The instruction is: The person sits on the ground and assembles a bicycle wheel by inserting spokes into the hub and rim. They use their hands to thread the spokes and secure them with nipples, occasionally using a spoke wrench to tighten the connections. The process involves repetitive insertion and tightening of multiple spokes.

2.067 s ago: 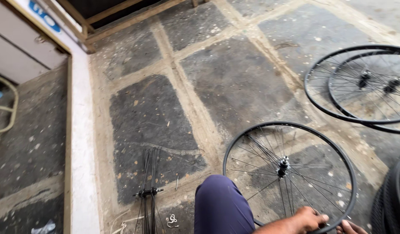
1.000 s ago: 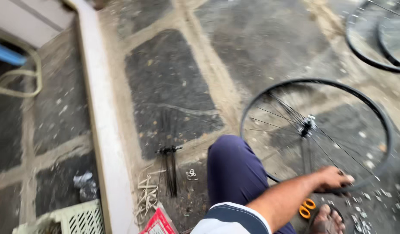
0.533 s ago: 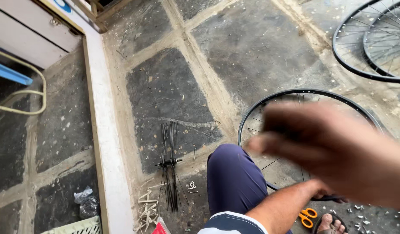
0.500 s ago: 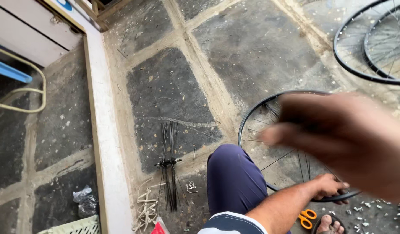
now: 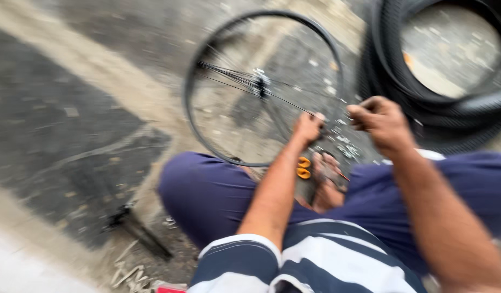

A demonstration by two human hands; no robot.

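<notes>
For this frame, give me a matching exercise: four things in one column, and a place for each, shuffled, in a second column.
Things:
1. bicycle wheel
2. stacked tyres
3. orange-handled scissors
4. bundle of spokes

Places:
A. lower left on the stone floor, beside the person's knee
B. upper right corner
C. middle of the view, near rim at both hands
D. on the floor between the knees, below the left hand

Pairs: 1-C, 2-B, 3-D, 4-A

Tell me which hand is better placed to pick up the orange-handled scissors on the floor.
Probably the left. The left hand rests at the near edge of the wheel rim, directly above the scissors lying by the foot. The right hand sits farther off, closed beside the stacked tyres.
</notes>
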